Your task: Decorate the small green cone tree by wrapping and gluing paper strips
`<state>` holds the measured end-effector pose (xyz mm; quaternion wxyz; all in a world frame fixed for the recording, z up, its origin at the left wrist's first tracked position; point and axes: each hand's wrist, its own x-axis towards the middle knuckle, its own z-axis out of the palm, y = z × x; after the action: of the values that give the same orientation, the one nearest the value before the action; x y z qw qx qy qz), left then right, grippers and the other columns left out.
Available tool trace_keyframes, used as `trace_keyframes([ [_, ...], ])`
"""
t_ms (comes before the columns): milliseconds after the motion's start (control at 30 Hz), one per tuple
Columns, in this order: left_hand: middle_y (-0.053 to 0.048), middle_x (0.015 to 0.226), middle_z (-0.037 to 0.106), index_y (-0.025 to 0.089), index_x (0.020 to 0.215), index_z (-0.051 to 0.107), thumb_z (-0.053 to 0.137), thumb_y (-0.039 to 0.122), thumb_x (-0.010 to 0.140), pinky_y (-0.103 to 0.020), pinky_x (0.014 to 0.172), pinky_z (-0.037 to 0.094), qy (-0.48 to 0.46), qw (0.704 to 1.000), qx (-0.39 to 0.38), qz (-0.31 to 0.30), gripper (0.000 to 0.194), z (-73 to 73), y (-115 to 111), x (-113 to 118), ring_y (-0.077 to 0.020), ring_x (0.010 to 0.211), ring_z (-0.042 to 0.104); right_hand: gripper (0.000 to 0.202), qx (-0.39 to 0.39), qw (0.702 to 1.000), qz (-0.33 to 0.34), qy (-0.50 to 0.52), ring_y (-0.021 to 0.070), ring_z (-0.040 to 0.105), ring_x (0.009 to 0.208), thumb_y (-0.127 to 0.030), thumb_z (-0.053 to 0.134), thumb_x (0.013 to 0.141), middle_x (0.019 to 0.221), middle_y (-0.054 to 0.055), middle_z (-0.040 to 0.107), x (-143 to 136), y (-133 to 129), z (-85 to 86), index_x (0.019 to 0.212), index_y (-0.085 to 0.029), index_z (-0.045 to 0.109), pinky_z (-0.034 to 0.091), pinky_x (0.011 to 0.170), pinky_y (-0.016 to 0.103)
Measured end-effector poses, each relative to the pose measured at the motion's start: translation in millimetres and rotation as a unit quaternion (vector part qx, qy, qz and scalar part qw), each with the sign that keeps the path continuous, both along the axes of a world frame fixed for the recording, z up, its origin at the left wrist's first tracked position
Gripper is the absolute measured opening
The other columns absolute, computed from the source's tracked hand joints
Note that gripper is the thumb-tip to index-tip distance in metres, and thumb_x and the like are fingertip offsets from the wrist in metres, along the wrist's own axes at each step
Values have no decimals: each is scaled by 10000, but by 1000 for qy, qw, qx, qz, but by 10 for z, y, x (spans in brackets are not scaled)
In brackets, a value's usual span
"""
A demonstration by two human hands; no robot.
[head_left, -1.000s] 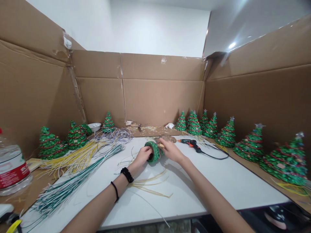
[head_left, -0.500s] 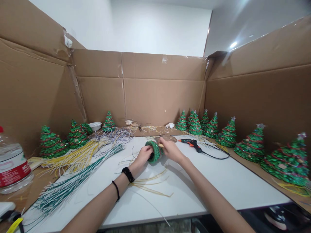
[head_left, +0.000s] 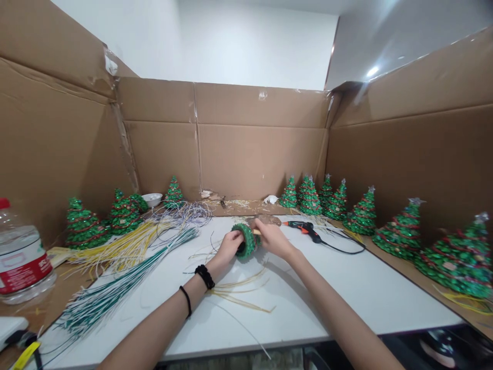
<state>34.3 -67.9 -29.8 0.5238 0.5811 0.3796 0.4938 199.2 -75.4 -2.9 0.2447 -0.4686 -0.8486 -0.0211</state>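
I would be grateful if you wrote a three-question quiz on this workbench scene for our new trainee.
1. Multiple choice. What is the left hand holding?
A) the white bowl
B) the green tree piece
C) the teal-and-white strands

2. True or false? The glue gun lies on the white table, to the right of the right hand.

3. Fill in the missing word. The plastic bottle at the far left has a ____ cap.

Key: 1. B; 2. true; 3. red
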Motion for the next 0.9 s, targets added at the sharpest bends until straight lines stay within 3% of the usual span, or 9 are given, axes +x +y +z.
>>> trace_keyframes([
  [133, 38, 556, 449, 144, 622, 552, 614, 382, 596, -232, 537, 268, 5, 1000, 2, 5, 248, 4, -30, -7, -96, 563, 368, 223, -26, 998, -38, 39, 181, 571, 679, -309, 362, 921, 740, 47, 642, 146, 97, -6, 879, -186, 543, 315, 585, 236],
  [233, 62, 513, 364, 163, 576, 497, 603, 373, 595, -231, 525, 242, 13, 1000, 5, 15, 235, 7, -44, -18, -91, 546, 333, 329, -32, 988, -140, 57, 190, 562, 676, -380, 325, 934, 729, 61, 636, 390, 220, -14, 811, -186, 560, 304, 573, 248],
  [400, 80, 481, 311, 181, 550, 442, 585, 395, 590, -235, 487, 183, 36, 999, -5, 11, 261, 5, -25, -34, -72, 485, 265, 267, -28, 915, -394, 84, 239, 584, 804, -247, 353, 897, 868, 128, 654, 898, 371, -123, 959, -151, 595, 324, 632, 288],
  [533, 80, 474, 322, 179, 554, 449, 594, 408, 579, -236, 476, 159, 46, 999, -9, 2, 272, 1, 7, -45, -65, 463, 254, 300, 10, 861, -499, 100, 324, 508, 1034, -198, 422, 837, 1071, 221, 597, 1114, 397, -339, 1064, -72, 571, 355, 797, 371],
  [667, 79, 485, 334, 171, 571, 471, 609, 436, 570, -232, 476, 168, 39, 999, -1, -5, 299, -7, 29, -47, -61, 463, 256, 408, -13, 829, -539, 148, 371, 450, 1095, -323, 495, 809, 1138, 237, 560, 1124, 422, -504, 1110, -51, 537, 346, 845, 421],
  [767, 66, 512, 380, 154, 607, 515, 623, 455, 561, -227, 480, 179, 35, 999, -7, 0, 323, -25, 51, -42, -62, 477, 272, 484, -27, 830, -535, 157, 372, 441, 1103, -417, 530, 785, 1132, 225, 566, 1101, 447, -525, 1098, -48, 537, 335, 868, 410],
  [900, 56, 523, 409, 155, 626, 530, 630, 457, 566, -221, 483, 181, 28, 1000, -12, 4, 324, -42, 65, -38, -72, 491, 300, 543, -50, 836, -530, 133, 372, 447, 1115, -425, 572, 755, 1162, 248, 545, 1095, 465, -504, 1128, -32, 526, 339, 872, 413],
])
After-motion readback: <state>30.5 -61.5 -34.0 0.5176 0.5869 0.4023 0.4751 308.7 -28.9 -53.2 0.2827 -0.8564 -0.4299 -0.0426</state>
